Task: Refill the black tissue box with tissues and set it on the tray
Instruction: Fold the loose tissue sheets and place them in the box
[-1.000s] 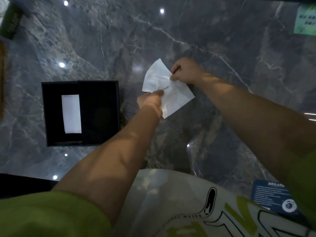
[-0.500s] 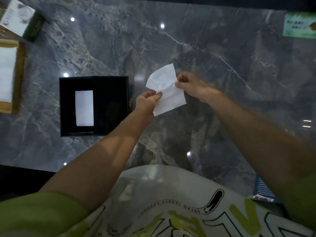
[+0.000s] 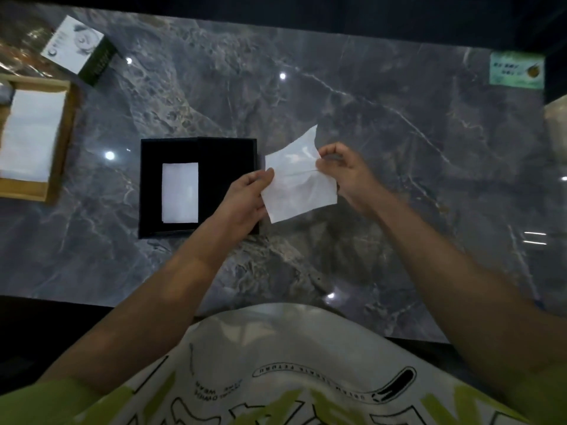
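Tissue (image 3: 299,182) stays pinched between our left hand (image 3: 245,200) and right hand (image 3: 346,176), now spread flatter; black tissue box (image 3: 227,167) sits just left of the grip.

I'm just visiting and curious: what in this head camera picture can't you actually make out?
- Wooden tray: cut off by the left edge; the white stack on it is blurred.
- Black tissue box: its near right corner is hidden by the left hand.
- Tissue: whether one sheet or several, unclear.
- Right hand: fingertips partly behind the tissue.
- Green card, far right: print too small to read.
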### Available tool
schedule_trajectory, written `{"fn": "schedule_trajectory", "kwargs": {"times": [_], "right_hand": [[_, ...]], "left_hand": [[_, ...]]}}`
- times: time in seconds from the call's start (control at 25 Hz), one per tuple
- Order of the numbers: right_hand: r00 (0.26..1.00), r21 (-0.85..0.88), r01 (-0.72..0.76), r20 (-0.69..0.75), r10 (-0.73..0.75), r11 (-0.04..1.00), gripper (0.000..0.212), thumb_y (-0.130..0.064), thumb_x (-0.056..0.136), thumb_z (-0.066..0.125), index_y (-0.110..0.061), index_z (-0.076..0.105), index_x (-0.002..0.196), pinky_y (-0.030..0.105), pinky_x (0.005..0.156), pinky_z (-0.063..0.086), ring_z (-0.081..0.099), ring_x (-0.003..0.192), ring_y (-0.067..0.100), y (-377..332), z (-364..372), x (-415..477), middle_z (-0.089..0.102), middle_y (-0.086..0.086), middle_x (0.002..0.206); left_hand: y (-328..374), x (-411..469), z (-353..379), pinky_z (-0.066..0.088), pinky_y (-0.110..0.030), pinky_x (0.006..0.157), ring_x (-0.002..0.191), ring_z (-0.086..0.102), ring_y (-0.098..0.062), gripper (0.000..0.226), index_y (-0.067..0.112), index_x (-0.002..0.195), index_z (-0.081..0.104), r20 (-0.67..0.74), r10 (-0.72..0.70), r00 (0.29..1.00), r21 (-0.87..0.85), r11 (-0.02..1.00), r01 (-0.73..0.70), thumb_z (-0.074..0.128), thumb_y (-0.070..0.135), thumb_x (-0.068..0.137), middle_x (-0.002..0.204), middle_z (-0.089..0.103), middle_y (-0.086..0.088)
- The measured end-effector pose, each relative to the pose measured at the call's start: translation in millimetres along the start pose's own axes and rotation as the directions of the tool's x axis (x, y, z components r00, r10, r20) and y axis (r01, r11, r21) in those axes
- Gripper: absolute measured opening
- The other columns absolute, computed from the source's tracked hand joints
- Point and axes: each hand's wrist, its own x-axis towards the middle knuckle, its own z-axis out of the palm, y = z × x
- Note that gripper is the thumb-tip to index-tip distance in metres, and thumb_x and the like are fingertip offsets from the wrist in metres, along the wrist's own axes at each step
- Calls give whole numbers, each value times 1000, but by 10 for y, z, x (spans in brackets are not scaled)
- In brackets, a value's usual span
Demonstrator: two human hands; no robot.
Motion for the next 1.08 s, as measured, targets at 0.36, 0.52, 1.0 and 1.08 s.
{"fn": "schedule_trajectory", "kwargs": {"times": [0.36, 0.52, 1.0, 1.08], "right_hand": [[996, 237, -49, -59, 65, 970, 27, 7, 86, 63, -14, 57, 102, 40, 75, 55, 68, 78, 19, -100, 1257, -219, 69, 6, 94], [995, 240, -33, -83, 54, 970, 37, 8, 86, 62, -9, 53, 117, 35, 70, 57, 70, 80, 20, -125, 1893, -288, 69, 9, 95], [967, 185, -243, -33, 253, 952, 29, -1, 89, 63, 3, 62, 118, 37, 77, 60, 70, 95, 28, -157, 2311, -295, 70, 18, 111], [930, 215, -360, 6, 368, 908, 29, -5, 89, 66, 6, 65, 115, 38, 74, 60, 71, 94, 29, -123, 2302, -286, 70, 20, 111]], "left_hand": [[299, -294, -1307, 58, -25, 68, 81, 73, -14, 43, 2, 127, 53, 17, 41, 999, -166, 986, -37, 67, 5, 86, 104, 70, -8], [431, -351, -1940, 58, -25, 65, 83, 72, -16, 53, -6, 131, 48, 72, -6, 997, -162, 987, 18, 70, 5, 84, 109, 68, -13], [517, -523, -2467, 57, -14, 58, 81, 66, -10, 4, 5, 91, 64, 32, -176, 984, -114, 977, 179, 64, 2, 88, 91, 69, -4], [490, -562, -2433, 58, -15, 64, 84, 65, -12, 6, 5, 91, 64, 32, -173, 984, -103, 979, 175, 62, 0, 89, 92, 68, -5]]}}
